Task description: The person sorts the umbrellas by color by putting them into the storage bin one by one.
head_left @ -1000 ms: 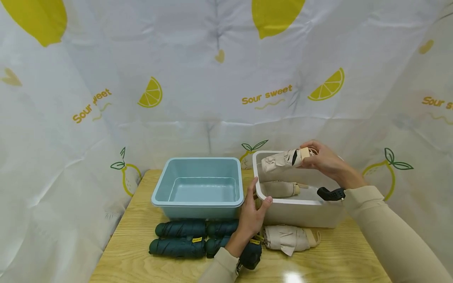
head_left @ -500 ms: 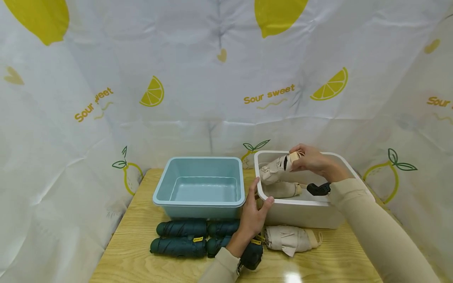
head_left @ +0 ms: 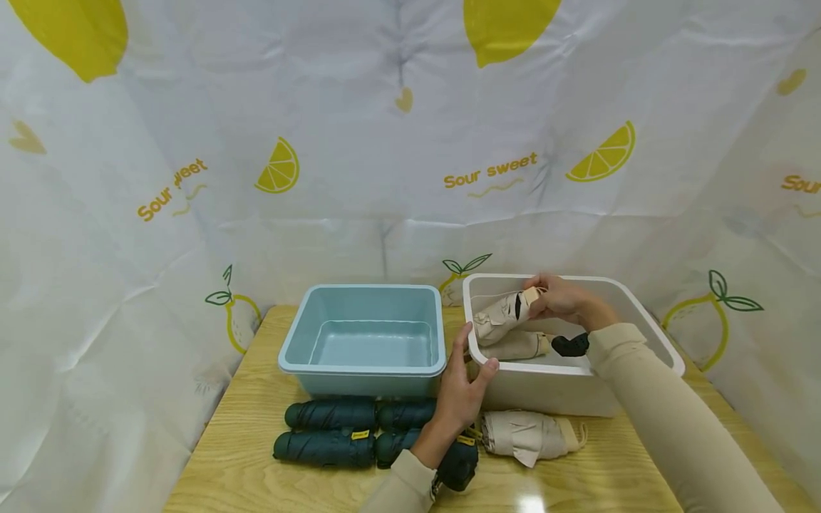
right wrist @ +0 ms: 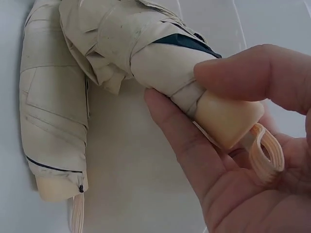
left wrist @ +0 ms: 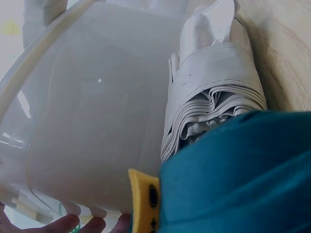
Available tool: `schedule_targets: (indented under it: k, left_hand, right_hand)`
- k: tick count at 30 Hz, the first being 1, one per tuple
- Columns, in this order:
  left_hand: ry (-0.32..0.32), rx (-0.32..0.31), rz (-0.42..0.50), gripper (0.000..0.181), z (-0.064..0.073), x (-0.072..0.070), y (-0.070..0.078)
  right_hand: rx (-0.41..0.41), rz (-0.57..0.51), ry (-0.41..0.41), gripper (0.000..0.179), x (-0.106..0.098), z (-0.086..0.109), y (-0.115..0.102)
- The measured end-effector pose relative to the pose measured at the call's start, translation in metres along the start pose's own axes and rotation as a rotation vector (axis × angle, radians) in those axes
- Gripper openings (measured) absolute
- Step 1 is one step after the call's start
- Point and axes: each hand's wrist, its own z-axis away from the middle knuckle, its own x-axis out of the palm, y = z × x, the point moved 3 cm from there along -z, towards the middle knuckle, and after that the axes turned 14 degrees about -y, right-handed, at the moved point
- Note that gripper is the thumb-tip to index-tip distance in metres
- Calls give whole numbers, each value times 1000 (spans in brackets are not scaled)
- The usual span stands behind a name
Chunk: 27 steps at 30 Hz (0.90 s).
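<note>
Inside the white bin [head_left: 577, 369], my right hand [head_left: 561, 298] pinches a folded cream umbrella [head_left: 503, 317] near its pale handle end, thumb on one side and fingers on the other. The umbrella tilts, its far end toward the bin's left wall. A second cream umbrella [right wrist: 53, 107] lies on the bin floor beside it. My left hand [head_left: 460, 392] holds the bin's front left corner, thumb over the rim and fingers along the left side. Below that hand are dark green umbrellas [head_left: 327, 449], partly hidden by the forearm. Another cream umbrella [head_left: 529, 436] lies in front of the bin.
To the left of the white bin stands a light blue bin [head_left: 362, 370] with nothing in it. Both rest on a wooden table [head_left: 237, 456]. A white curtain with lemon prints [head_left: 346, 178] hangs behind and at the sides.
My right hand has moved left and down, lowering the cream umbrella from above the white bin's rim into it. The left hand stays at the bin's corner.
</note>
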Motion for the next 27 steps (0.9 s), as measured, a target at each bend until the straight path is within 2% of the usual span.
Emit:
schedule_targets:
  k: [5, 13, 19, 27]
  left_hand:
    - [1, 4, 8, 72, 1, 0, 2]
    - [8, 7, 5, 72, 1, -1, 2]
    - [6, 8, 8, 72, 1, -2, 1]
    - [0, 1, 15, 72, 1, 0, 2]
  right_hand:
    - [40, 2, -15, 63, 0, 1, 5]
    - [128, 135, -33, 58, 4, 2, 3]
    - [225, 195, 1, 51, 4, 5, 8]
    - [300, 259, -73, 72, 5, 7, 16]
